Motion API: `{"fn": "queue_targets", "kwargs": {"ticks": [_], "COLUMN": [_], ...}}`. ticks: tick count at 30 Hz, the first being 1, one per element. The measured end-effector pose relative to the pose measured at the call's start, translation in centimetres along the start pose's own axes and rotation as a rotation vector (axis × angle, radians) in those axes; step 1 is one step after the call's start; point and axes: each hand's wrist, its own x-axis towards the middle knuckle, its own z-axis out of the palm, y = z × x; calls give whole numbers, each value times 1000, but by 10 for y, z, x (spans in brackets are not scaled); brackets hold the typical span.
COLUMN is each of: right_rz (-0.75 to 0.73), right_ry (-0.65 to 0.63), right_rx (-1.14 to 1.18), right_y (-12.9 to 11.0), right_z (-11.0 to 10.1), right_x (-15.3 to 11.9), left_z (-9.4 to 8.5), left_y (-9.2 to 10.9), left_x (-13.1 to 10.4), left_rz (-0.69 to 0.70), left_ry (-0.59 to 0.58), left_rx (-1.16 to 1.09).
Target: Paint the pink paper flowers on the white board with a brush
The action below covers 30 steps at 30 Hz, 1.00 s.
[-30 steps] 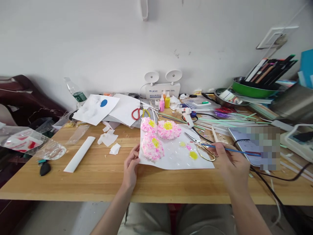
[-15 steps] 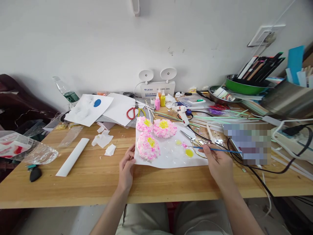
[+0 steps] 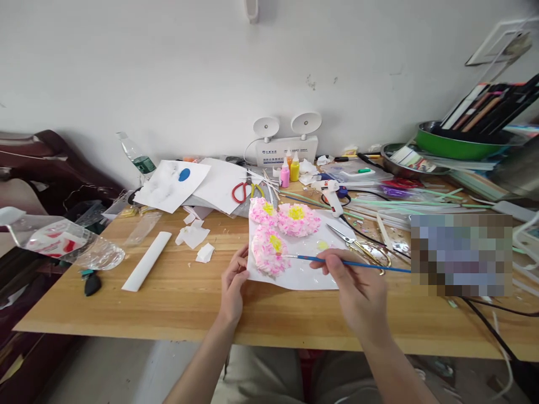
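Observation:
My left hand (image 3: 234,282) pinches the left edge of a white sheet of paper (image 3: 305,276). Three fluffy pink-and-white flowers with yellow centres sit on the sheet: a lower flower (image 3: 267,261), an upper left flower (image 3: 257,210) and an upper right flower (image 3: 297,220). A blue paintbrush (image 3: 357,264) is gripped in my right hand (image 3: 357,289), its tip touching or just over the lower flower near the yellow centre. A pale yellow paint spot (image 3: 323,245) shows on the paper; my right hand covers the area below it. Gold-handled scissors (image 3: 357,247) lie at the sheet's right.
Behind the sheet stand a pink paint bottle (image 3: 285,176), a yellow paint bottle (image 3: 294,169) and a white glue gun (image 3: 331,196). Red-handled pliers (image 3: 240,193) lie further left. A blurred-out device (image 3: 461,255) and cables are on the right. A rolled white paper (image 3: 147,261) lies left.
The brush has moved left from over the paint spots to the lower flower, carried by my right hand. My left hand still holds the paper's edge. The whole view has shifted slightly.

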Motion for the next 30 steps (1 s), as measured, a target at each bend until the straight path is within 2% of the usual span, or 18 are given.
{"fn": "queue_targets", "kwargs": {"ticks": [3, 7, 11, 15, 22, 25, 30], "right_rz": [-26, -38, -42, -57, -29, 3, 47], "right_ry": [-108, -214, -126, -184, -125, -49, -66], "right_rx": [-4, -78, -108, -117, -115, -104, -65], "right_y": [2, 6, 5, 3, 7, 12, 18], "right_z": [15, 23, 24, 23, 16, 13, 13], "right_x": [5, 10, 11, 11, 1, -3, -5], "left_z": [0, 1, 0, 0, -1, -1, -1], "left_y": [-1, -1, 1, 1, 0, 0, -1], "left_x": [-1, -1, -1, -2, -2, -1, -1], "left_rz": [12, 29, 34, 39, 40, 41, 38], "left_ry": [4, -9, -40, -45, -52, -55, -46], "left_rx": [-4, 0, 9, 4, 5, 4, -10]}}
